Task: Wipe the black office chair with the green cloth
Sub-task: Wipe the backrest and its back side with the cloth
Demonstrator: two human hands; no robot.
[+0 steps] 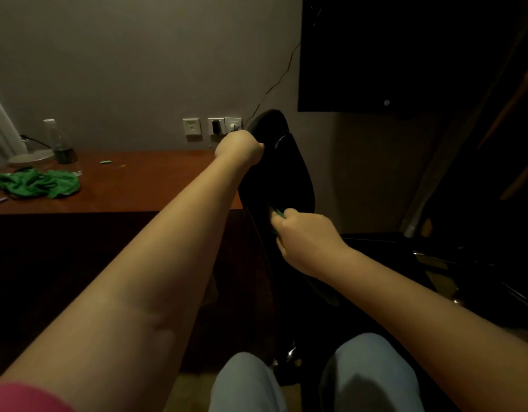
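Black office chair [282, 173]: one | left hand [239, 147] grips its top | right hand [304, 239] clutches green cloth [278, 215] | second cloth [37, 184] on desk [152, 185]

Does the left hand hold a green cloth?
No, the left hand grips the top edge of the black office chair; the small green cloth peeks out under the right hand.

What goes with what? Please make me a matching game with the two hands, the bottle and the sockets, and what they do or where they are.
Things:
1. left hand
2. right hand
3. bottle
4. sockets

Places or states:
A. on the wall
B. grips the top of the chair
C. stands on the desk
D. holds the green cloth

Pairs: 1-B, 2-D, 3-C, 4-A
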